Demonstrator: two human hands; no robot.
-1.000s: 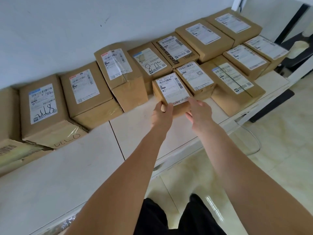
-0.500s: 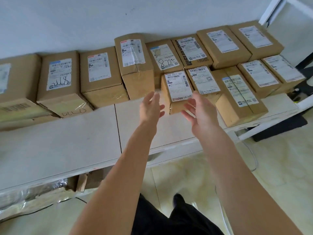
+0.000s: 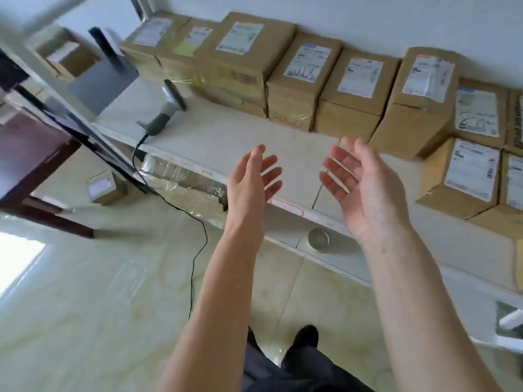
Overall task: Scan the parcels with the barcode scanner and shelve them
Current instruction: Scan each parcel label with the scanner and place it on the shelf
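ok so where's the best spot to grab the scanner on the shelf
Probably by the grey handle of the barcode scanner, coming from the front edge of the shelf. Its handle end points toward that edge, where the cable leaves; its head points back toward the parcels.

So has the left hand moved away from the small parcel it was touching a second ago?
Yes. The left hand has let go and pulled back toward the shelf's front edge, hovering open over bare shelf; that parcel cannot be picked out now.

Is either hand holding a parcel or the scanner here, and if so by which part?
Nothing is held. The left hand and right hand hover open above the shelf; the barcode scanner lies untouched.
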